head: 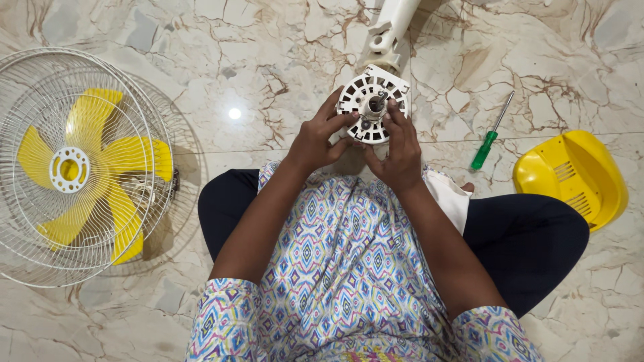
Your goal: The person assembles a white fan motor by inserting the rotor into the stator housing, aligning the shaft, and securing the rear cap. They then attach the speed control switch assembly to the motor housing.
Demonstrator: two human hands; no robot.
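The person sits cross-legged on the marble floor and holds a white fan motor in front of the knees with both hands. The left hand grips the motor on its left side, the fingers curled over the slotted round face. The right hand holds the right and lower edge, its fingers lying on the face close to the metal shaft in the middle. So both hands are closed on the motor, not spread wide. The motor is joined at its top to a white stand that goes out of view at the upper edge.

On the floor to the right lies a green screwdriver, well apart from the hands, and further right a yellow plastic cover with vent slots. On the left side lies a white wire grille with the yellow fan blades in it. The person wears a patterned top and dark trousers.
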